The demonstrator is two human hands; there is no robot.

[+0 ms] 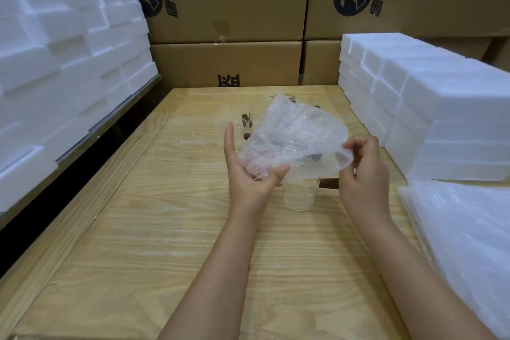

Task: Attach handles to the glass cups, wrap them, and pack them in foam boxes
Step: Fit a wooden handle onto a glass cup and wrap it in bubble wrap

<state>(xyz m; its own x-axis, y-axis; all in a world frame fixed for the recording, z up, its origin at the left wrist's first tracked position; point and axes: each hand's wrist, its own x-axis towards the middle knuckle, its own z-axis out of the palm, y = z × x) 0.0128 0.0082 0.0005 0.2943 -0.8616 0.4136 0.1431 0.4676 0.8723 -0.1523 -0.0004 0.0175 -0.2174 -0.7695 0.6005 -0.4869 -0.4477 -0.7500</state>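
Observation:
A sheet of clear bubble wrap (pixel 292 135) hangs in the air over the wooden table (pixel 165 229). My left hand (pixel 248 171) holds its lower left part, thumb over the sheet and fingers straight beneath. My right hand (pixel 364 165) pinches the sheet's right edge. Below the wrap a glass cup (pixel 300 196) with a dark brown handle (pixel 329 183) stands on the table. Several more glass cups (pixel 241 113) with brown handles stand farther back, partly hidden behind the sheet.
White foam boxes (pixel 441 107) are stacked at the right, and more foam pieces (pixel 63 50) are piled high on the left. A stack of bubble wrap sheets (pixel 463 237) lies at the near right. Printed cardboard cartons (pixel 234 8) wall off the back.

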